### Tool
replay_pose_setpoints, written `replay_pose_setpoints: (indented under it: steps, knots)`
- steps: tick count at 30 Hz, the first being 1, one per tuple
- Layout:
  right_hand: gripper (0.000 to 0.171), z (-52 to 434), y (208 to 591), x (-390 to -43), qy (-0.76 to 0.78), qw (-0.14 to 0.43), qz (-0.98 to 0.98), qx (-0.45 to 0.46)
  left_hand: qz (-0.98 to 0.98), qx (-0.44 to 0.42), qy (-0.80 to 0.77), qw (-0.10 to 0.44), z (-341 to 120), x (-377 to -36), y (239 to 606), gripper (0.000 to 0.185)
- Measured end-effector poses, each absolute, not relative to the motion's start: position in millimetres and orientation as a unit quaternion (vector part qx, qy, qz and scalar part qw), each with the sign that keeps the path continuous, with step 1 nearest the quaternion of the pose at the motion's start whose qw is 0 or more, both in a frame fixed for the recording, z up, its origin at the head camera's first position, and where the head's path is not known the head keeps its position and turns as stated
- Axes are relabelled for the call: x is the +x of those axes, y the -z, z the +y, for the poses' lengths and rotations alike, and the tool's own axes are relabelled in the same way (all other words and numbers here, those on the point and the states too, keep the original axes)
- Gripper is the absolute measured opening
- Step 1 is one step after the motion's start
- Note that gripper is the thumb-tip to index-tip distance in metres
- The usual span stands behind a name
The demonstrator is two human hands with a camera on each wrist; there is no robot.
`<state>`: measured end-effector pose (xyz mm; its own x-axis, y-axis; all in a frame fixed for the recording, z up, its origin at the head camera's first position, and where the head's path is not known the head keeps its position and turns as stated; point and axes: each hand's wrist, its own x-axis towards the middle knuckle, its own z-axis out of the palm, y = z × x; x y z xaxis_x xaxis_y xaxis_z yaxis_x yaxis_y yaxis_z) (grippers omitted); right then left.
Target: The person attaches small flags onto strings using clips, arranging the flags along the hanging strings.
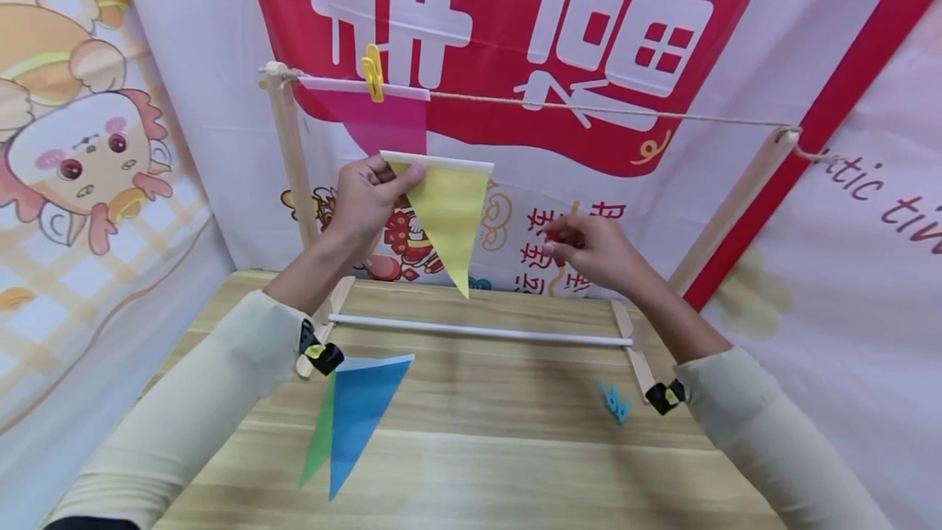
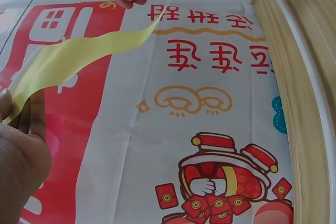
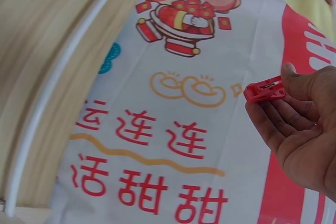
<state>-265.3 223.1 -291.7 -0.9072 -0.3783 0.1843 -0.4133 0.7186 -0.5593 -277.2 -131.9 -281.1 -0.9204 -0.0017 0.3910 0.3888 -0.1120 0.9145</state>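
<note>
Yellow pennant (image 1: 447, 219): a thin translucent triangle with a white strip along its top edge, point hanging down; held up in the air just below the string (image 1: 589, 110), in front of the far banner and above the counter (image 1: 471, 448).
Left hand (image 1: 365, 196): its grip is closed on the pennant's top left corner, thumb on the near face and fingers behind.
Red clip (image 3: 265, 91): a small red plastic peg, right of the pennant and apart from it.
Right hand (image 1: 592, 252): its grip is closed on the red clip, thumb on top and curled fingers beneath.
Pink pennant (image 1: 386, 117): hangs on the string at far left, pinned by a yellow clip (image 1: 372, 70); its lower part is covered by the yellow pennant.
On the counter: a blue pennant (image 1: 361, 411) lies at near left over a green pennant (image 1: 320, 432), only an edge of which shows; a blue clip (image 1: 613, 402) lies at near right.
Hard to make out: in the head view the red clip is nearly hidden in the fingers.
</note>
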Motion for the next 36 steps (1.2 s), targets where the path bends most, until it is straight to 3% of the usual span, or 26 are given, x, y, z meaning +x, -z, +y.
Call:
replay_pose_setpoints:
  steps: [22,36]
  knots:
    - [0.038,202,233,-263,-0.333,0.121,-0.906,0.233,-0.641,-0.146,0.738,0.151,-121,-285,261,0.042]
    - [0.041,190,205,-261,-0.319,0.149,-0.903,0.247,-0.636,-0.149,0.742,0.150,-117,-289,254,0.049]
